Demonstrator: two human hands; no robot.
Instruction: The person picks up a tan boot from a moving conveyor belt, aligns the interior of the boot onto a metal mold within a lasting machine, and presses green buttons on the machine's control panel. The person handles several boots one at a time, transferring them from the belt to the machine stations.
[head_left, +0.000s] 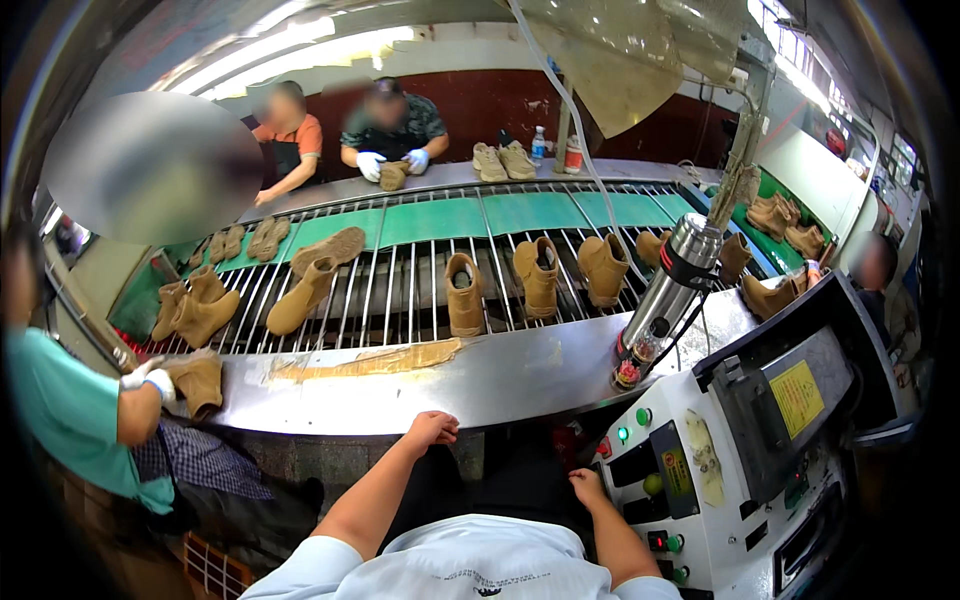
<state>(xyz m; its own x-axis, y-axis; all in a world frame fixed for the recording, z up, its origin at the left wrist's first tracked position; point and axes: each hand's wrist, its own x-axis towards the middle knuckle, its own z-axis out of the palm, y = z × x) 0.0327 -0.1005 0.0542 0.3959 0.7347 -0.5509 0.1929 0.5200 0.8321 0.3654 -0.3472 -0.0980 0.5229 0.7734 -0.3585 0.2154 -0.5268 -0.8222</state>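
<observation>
Factory light falls on a long steel worktop (500, 375) that runs beside a roller conveyor (420, 270) loaded with tan suede boots; a smear of amber glue or tape lies along the steel.

Left hand (432, 428): fingers curled into a loose fist, grasping nothing, knuckles resting at the near edge of the worktop; right hand (588, 487): fingers bent and relaxed, empty, hanging just beside the white control panel (680, 470) with its green and red buttons. Nearest work piece is the boot (463, 293) standing upright on the rollers, straight ahead of the left hand and well apart from it; two more stand to its right, others lie tipped to the left. Right of these a steel cylinder tool (668, 290) leans over the worktop's end, a hose rising from it.

Risks, as I judge them: a reach across could drag a sleeve through the sticky smear; the right hand sits close enough to the buttons to press one unmeant; a boot taken from rollers may topple its neighbour.

At left a co-worker's gloved hand (148, 378) holds a boot; two more people work across the line. Whether the conveyor is running cannot be told; the machine at right is cut off by the rim.
</observation>
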